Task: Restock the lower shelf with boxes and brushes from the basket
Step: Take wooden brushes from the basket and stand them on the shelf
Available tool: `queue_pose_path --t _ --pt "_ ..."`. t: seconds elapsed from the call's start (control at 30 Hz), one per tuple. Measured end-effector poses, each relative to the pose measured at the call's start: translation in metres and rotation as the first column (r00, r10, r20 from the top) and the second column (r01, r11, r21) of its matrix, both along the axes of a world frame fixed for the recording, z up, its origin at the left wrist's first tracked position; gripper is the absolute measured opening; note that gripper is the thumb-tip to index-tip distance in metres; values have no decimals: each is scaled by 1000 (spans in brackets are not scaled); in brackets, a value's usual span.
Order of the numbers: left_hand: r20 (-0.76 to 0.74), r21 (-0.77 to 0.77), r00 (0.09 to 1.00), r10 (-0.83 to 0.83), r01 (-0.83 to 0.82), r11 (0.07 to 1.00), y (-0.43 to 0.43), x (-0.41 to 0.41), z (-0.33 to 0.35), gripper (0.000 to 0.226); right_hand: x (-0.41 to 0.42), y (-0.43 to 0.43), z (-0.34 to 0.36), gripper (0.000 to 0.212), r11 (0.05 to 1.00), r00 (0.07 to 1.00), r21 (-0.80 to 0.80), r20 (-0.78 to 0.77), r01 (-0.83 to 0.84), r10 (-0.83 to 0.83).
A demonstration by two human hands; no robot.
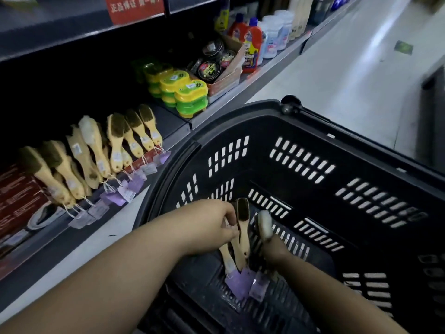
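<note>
Both my hands are down inside the black plastic basket (313, 145). My left hand (212, 222) grips a bunch of wooden-handled brushes (242, 227), dark bristles up and purple tags (238, 283) hanging below. My right hand (274, 249) is shut on a white-bristled brush (265, 224) just to the right of them. The lower shelf (173, 126) on the left holds a row of several similar brushes (96, 150) with purple tags over its front edge, and a red box (16, 196) at the far left.
Yellow-green sponge cases (185, 92), a carton of round tins (214, 63) and bottles (252, 44) stand further right on the shelf. An upper shelf with a red sign (134, 8) overhangs. Pale aisle floor (337, 68) lies beyond the basket.
</note>
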State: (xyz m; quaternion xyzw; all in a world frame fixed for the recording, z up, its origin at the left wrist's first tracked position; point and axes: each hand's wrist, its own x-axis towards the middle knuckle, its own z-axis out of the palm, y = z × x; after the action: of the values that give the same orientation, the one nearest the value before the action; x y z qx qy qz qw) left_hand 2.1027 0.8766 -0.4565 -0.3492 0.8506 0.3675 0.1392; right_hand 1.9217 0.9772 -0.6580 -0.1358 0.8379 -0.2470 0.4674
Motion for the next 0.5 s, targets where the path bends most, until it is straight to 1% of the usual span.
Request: queue_pose_path --t 0.03,0.07,0.1,0.13,0.17,0.2,0.23,0.27,0.33,0.37,0.4,0.43,0.5 --pt "14 -4 1000 8 -8 1000 0 0 1 24 2 -3 10 26 996 993 -62 99 71 -65" --pt "25 -6 1000 18 -18 1000 0 -1 1 24 5 -7 25 22 974 958 -141 249 179 -140" --pt "35 -6 999 30 -30 1000 0 -1 2 24 9 -11 41 18 936 886 -196 423 294 -190" --pt "46 -5 998 47 -47 999 0 -2 3 26 13 -16 60 18 905 800 -216 570 366 -188" --pt "56 -4 996 75 -75 997 0 -3 4 30 18 -19 79 24 897 726 -236 677 373 -124" --pt "56 7 992 114 -115 993 -1 -4 4 36 23 -22 95 30 902 677 -274 735 334 -27" --pt "42 38 985 165 -167 985 -3 -4 6 43 28 -23 110 33 898 653 -336 753 284 76" --pt "13 98 975 220 -220 971 -4 -4 7 51 34 -24 122 33 877 648 -416 741 240 175" --pt "-67 285 949 308 -278 917 -5 -1 9 60 48 -24 144 30 814 689 -560 651 153 319" --pt "-93 349 940 328 -277 895 -4 0 11 61 54 -25 150 28 787 721 -603 602 129 343" --pt "-106 368 936 335 -277 888 -4 2 11 63 59 -27 153 25 764 751 -635 561 118 350" --pt "-104 350 935 339 -285 892 -4 3 11 63 60 -29 154 22 743 790 -662 506 97 347" --pt "-64 254 941 332 -306 917 -2 2 9 60 57 -34 149 22 734 845 -675 431 69 316"
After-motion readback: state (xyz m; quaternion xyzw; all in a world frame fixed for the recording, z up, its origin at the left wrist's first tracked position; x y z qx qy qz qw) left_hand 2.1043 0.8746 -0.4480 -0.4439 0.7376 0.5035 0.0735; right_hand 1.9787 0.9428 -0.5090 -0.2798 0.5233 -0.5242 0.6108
